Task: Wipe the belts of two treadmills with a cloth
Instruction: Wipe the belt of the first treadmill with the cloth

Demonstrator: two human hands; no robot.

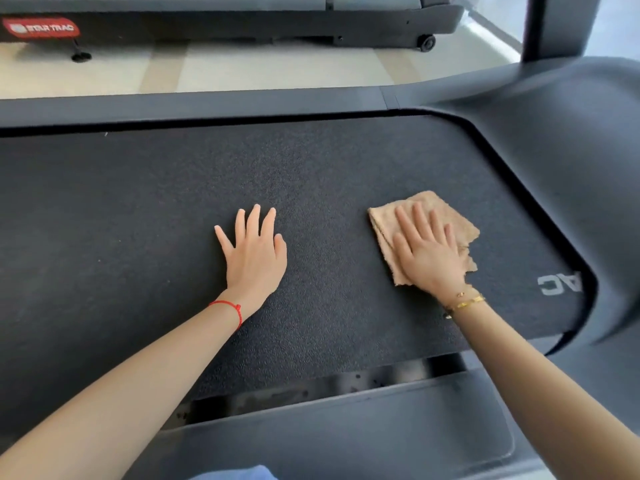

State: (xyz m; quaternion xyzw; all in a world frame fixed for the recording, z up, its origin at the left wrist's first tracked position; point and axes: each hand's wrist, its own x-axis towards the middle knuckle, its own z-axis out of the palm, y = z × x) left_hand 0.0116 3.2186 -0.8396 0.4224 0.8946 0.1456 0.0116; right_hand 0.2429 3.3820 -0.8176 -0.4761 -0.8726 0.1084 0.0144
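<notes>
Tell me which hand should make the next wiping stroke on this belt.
Right. The right hand already presses flat on the cloth, which lies on the belt. The left hand rests bare on the belt, apart from the cloth.

I see my right hand (429,252) pressing flat on a folded tan cloth (381,223) on the black treadmill belt (138,220), while my left hand (254,254) rests flat on the belt, well apart from it.

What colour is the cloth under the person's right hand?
Light tan, a beige-brown. The cloth shows plainly in the head view, against the dark belt.
</notes>
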